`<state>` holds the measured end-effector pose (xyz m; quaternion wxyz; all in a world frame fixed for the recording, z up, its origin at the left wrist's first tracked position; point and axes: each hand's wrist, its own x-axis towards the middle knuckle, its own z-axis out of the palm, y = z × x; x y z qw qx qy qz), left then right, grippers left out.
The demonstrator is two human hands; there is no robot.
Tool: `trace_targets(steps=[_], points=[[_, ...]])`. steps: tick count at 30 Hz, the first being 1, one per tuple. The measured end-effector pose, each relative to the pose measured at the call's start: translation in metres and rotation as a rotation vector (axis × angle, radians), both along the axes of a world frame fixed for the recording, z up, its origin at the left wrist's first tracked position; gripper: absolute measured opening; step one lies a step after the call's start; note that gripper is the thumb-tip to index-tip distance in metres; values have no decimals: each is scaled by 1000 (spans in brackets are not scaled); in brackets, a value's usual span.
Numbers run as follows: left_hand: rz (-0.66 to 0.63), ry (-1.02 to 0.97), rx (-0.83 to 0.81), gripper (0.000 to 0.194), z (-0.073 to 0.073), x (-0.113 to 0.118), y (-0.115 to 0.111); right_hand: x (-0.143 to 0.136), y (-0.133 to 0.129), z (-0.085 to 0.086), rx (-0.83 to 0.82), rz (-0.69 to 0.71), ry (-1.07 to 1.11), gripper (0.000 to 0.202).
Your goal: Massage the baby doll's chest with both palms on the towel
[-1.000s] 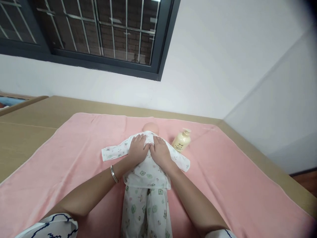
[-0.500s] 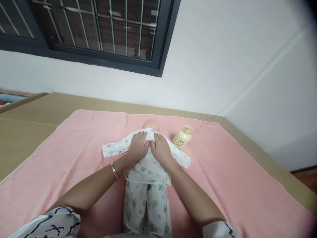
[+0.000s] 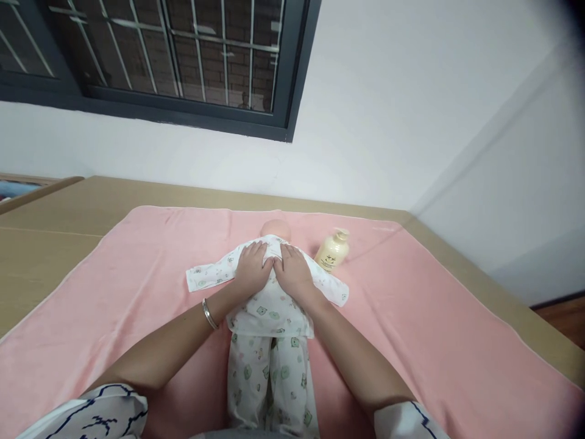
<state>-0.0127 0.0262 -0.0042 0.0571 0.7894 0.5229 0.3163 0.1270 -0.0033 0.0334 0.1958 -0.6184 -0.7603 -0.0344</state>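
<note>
A doll in white printed top and trousers lies on a pink cloth, its round head at the far end and its sleeves spread to both sides. My left hand rests flat on the left of its upper chest, fingers extended, a silver bangle on the wrist. On the right of the chest lies my right hand, also flat with fingers stretched out. The two thumbs touch or nearly touch in the middle. Neither hand grips anything. The hands hide part of the chest.
A pale yellow pump bottle leans or lies beside the doll's right-hand sleeve. The cloth covers a wooden surface that meets a white wall. A dark-framed, barred window is above. Blue material shows at the far left.
The whole view has shifted slightly, so the window and bottle appear a little further left. Both hands stay on the doll's chest.
</note>
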Motion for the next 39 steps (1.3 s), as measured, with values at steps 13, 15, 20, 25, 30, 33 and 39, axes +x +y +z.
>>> trace_targets(steps=[13,15,20,25,30,33,39], points=[[8,-16,-22,47,4,0,-2,-2,-2,3,-1,4,13,48],[8,-21,-17,47,3,0,-2,-2,-2,3,7,5,12,49],[6,-25,-7,47,2,0,-2,-3,-2,4,-9,1,-3,49],[-3,-19,16,46,1,0,-1,-3,-1,3,-3,5,-6,49],[3,-17,19,46,1,0,0,-2,-1,1,16,7,-10,50],[3,-22,22,46,1,0,0,-2,-1,2,14,4,-7,50],[1,-45,47,45,-2,1,1,-2,-1,1,-16,4,-7,52]])
